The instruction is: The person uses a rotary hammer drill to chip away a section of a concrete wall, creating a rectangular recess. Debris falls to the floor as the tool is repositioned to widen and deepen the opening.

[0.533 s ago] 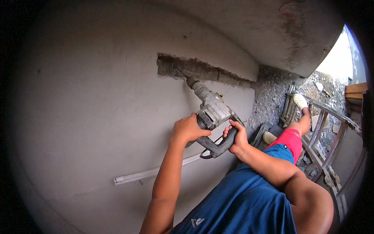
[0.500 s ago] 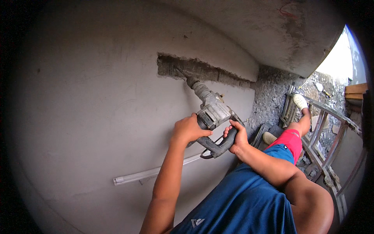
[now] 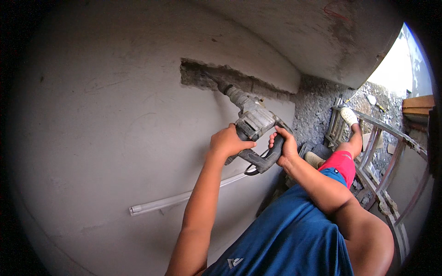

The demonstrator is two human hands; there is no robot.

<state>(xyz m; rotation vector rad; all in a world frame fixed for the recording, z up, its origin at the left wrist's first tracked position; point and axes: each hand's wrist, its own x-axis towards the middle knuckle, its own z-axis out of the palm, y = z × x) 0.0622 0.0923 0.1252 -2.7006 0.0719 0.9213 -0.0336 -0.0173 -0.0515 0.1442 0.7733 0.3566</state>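
Note:
A dusty grey demolition hammer (image 3: 254, 118) is held in both hands against the wall. Its chisel bit reaches into a long rough slot (image 3: 198, 76) cut in the grey plastered wall (image 3: 115, 129). My left hand (image 3: 228, 141) grips the body of the tool from the left side, thumb across its lower part. Around the black rear handle my right hand (image 3: 286, 148) is closed, with the fingers wrapped over its upper part. The bit's very tip is lost in the dark of the slot. Part of a black cord loops below the handle.
A white fluorescent tube fixture (image 3: 161, 204) runs along the wall under the tool. At right a metal ladder (image 3: 373, 161) slants over a floor strewn with rubble (image 3: 317, 99). My foot in a cream clog (image 3: 348, 117) is by it. A concrete overhang (image 3: 304, 32) is above.
The view has shifted slightly, moving the wall and ladder a little leftward in the picture. The hammer sits slightly further right relative to the slot, and both hands keep their grip.

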